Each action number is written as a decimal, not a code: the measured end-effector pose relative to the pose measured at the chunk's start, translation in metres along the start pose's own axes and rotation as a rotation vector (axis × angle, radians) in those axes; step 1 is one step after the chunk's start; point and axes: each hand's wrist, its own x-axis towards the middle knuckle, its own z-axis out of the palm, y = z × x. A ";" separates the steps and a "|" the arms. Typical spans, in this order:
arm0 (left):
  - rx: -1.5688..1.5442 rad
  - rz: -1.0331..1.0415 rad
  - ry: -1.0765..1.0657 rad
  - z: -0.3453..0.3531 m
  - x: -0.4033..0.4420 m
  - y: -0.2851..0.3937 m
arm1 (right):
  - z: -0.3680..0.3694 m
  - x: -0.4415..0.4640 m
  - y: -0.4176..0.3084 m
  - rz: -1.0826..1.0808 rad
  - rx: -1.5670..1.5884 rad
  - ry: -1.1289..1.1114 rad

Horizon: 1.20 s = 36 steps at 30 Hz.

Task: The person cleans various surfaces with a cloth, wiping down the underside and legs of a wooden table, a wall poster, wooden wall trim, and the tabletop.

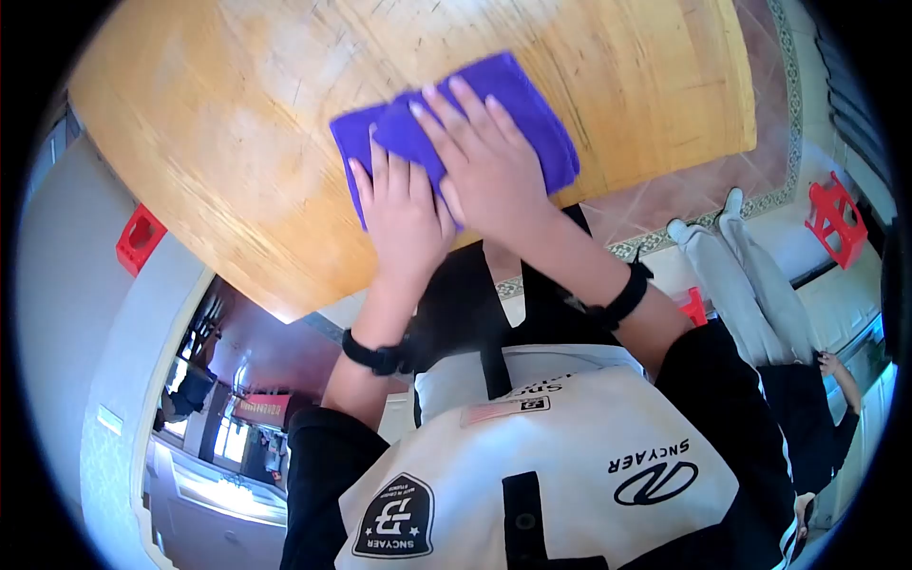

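Upper centre of frame: folded purple cloth [539, 103] on wooden tabletop [237, 123], near its lower edge. Left hand [408, 211] and right hand [496, 166] flat on it, fingers slightly spread, no pinch seen. Uneven pressure could bunch the upper fold.

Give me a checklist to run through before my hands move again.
1. Left hand on the purple cloth: ok, laid on its near left part.
2. Right hand on the cloth: ok, fingers spread across its middle.
3. Cloth on the wooden table: ok.
4. Cloth in a single layer: not ok, a flap overlaps between the hands.
5. Wristbands off the cloth: ok.
6. Cloth damp: cannot tell.
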 end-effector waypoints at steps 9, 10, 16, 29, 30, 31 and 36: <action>-0.177 -0.028 -0.072 0.000 -0.030 0.027 | -0.015 -0.049 -0.001 0.059 -0.075 -0.098; -0.177 -0.026 -0.073 0.003 -0.037 0.031 | -0.016 -0.053 -0.002 0.059 -0.079 -0.091; -0.069 -0.011 0.051 0.002 0.000 0.010 | -0.008 -0.007 0.000 -0.003 -0.099 0.003; -0.235 0.048 -0.078 0.009 -0.047 0.011 | -0.009 -0.059 -0.018 0.121 -0.161 -0.135; -0.213 0.057 -0.072 0.011 -0.040 0.007 | -0.006 -0.052 -0.015 0.106 -0.136 -0.096; -0.191 0.063 -0.066 0.013 -0.033 0.002 | -0.003 -0.043 -0.011 0.090 -0.111 -0.060; 0.069 0.013 0.091 0.010 0.029 -0.032 | 0.023 0.035 0.004 -0.001 -0.178 0.144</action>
